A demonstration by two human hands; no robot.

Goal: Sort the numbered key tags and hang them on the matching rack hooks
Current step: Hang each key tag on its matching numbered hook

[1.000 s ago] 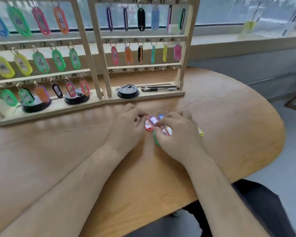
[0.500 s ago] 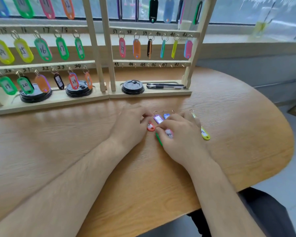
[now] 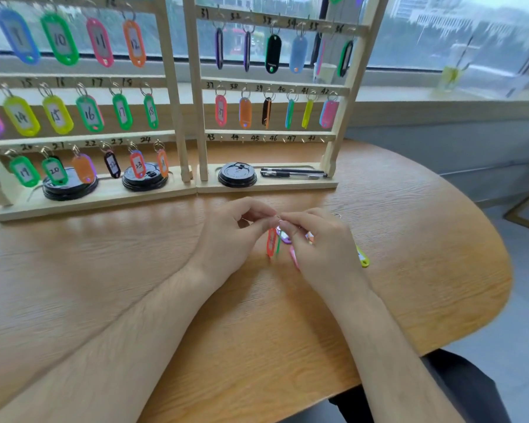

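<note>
both hands hover just above the table (image 3: 135, 270), in front of the right rack (image 3: 347, 96). the left hand (image 3: 232, 239) and the right hand (image 3: 324, 245) meet fingertip to fingertip. thumb and forefinger of each are pinched on the small metal ring of a red tag (image 3: 271, 242), which hangs upright below them, off the wood. a green tag (image 3: 278, 247) dangles just behind it, edge on; which fingers carry it i cannot tell. a purple tag (image 3: 285, 238) and a pink tag (image 3: 293, 258) show partly under the right hand. a yellow tag (image 3: 363, 258) lies flat on the table just right of that hand. on the rack's base sit a black lid (image 3: 237, 175) and pens (image 3: 292, 173).
</note>
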